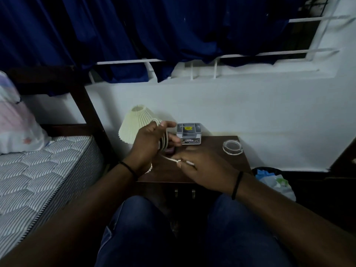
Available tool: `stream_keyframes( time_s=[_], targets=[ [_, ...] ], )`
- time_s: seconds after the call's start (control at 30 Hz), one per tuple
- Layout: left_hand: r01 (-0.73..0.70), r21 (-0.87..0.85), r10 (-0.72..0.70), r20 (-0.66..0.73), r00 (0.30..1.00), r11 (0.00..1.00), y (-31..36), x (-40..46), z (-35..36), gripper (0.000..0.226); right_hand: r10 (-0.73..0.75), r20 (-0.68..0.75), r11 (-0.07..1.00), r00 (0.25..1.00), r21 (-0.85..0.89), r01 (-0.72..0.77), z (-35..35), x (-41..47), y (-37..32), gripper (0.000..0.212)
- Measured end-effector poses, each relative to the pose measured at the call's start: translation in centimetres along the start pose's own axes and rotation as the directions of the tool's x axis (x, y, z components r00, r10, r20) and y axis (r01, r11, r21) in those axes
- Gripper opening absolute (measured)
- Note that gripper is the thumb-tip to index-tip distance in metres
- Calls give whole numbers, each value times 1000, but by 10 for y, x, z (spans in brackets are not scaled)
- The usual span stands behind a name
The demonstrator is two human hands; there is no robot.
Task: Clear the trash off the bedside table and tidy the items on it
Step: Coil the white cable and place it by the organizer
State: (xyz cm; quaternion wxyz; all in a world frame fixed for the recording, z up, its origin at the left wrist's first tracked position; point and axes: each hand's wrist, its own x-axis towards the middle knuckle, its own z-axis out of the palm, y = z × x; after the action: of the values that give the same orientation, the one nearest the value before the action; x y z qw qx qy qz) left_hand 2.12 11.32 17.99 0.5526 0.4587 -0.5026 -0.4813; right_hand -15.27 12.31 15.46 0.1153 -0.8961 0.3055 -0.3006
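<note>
**Cable coiled over the table, much lost in dim light**

At frame centre the left hand [152, 139] grips a coil of white cable [164, 140], its loops half hidden behind the fingers. The right hand [204, 166] pinches the cable's loose end, the plug blurred. A small purple thing under the coil cannot be made out. On the table [213, 145] stand a lamp [134, 125], partly covered, a grey box [189, 132] and a glass ashtray [232, 147]. A bin [275, 180] at right is cut off by the forearm.

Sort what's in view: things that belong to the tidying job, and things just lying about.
Job: white cable, coiled in left hand, end pinched by right hand; grey box; glass ashtray; bedside table; trash bag.
Lying about: lamp, pillow, mattress, curtain.
</note>
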Motion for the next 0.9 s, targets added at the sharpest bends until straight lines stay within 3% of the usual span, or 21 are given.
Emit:
stream_keyframes(
  time_s=[0.1, 0.23, 0.4, 0.47, 0.53, 0.6, 0.67, 0.77, 0.83, 0.9],
  targets=[
    [-13, 256, -21, 130, 991, 967, 1, -5, 3, 32, 2, -156, 1000, 988, -17, -5, -7, 2, 5, 11],
    [-72, 420, -65, 303, 951, 905, 3, -11, 10, 62, 44, -259, 995, 965, 97, -19, -18, 2, 10, 8],
    [63, 362, -264, 542, 797, 930, -5, -9, 10, 92, 71, -303, 993, 950, 109, -40, -15, -2, 16, 6],
    [113, 323, -294, 595, 748, 940, -6, -10, 6, 74, 78, -305, 984, 949, 175, -25, -10, -1, 18, 5],
    [136, 310, -311, 631, 711, 941, -6, -11, 2, 45, 142, -257, 936, 956, 348, -45, -7, 0, 16, 4],
    [123, 308, -306, 665, 681, 944, -6, -11, -2, 30, 233, -198, 865, 952, 489, -110, -4, 1, 14, 6],
    [74, 341, -292, 648, 703, 937, -5, -11, -3, 23, 307, -174, 805, 936, 572, -158, -1, 2, 14, 12],
    [-72, 481, -207, 503, 839, 874, -2, -10, 6, 26, 390, -194, 746, 900, 639, -186, 0, 6, 16, 14],
    [-236, 587, -41, 418, 908, 774, -3, -9, 13, 18, 434, -210, 707, 876, 682, -187, -3, 8, 17, 7],
    [-353, 700, 119, 362, 925, 621, -5, -8, 14, 19, 467, -228, 689, 855, 699, -190, -5, 8, 18, 7]
  ],
)
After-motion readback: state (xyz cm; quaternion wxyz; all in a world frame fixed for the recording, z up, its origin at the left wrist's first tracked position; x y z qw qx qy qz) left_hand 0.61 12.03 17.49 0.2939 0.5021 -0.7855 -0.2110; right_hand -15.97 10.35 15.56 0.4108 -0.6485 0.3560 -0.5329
